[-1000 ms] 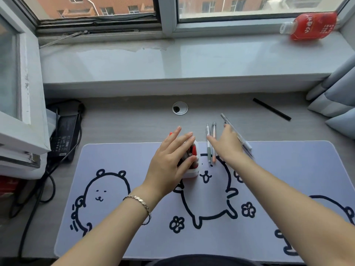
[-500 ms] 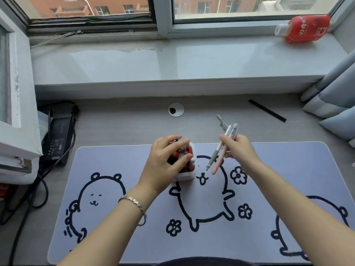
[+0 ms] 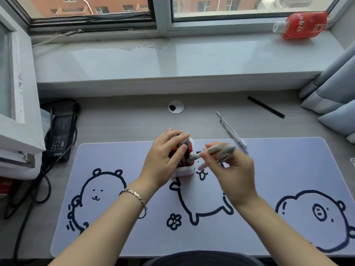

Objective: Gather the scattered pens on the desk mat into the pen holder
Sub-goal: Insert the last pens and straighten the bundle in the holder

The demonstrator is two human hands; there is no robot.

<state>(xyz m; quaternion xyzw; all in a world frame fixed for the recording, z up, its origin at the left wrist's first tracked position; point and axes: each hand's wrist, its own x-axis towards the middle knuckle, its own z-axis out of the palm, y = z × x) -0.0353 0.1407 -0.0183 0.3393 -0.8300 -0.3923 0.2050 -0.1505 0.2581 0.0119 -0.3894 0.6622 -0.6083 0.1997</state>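
A small white and red pen holder (image 3: 184,171) stands near the back edge of the lilac desk mat (image 3: 278,198). My left hand (image 3: 165,162) wraps over its top and left side, covering most of the pens inside. My right hand (image 3: 230,169) grips two pens (image 3: 209,151), one grey and one pinkish, with their tips right at the holder's right rim. A clear grey pen (image 3: 231,132) lies diagonally across the mat's back edge, just beyond my right hand. A black pen (image 3: 266,107) lies on the bare desk at the back right.
A round cable grommet (image 3: 176,106) sits behind the holder. A black power adapter (image 3: 59,135) and cables lie at the left. A red bottle (image 3: 303,24) lies on the windowsill. Curtain folds (image 3: 334,96) hang at the right.
My right hand picked two pens off the mat's back edge and carried them left and down to the holder's rim. My left hand closed round the holder.
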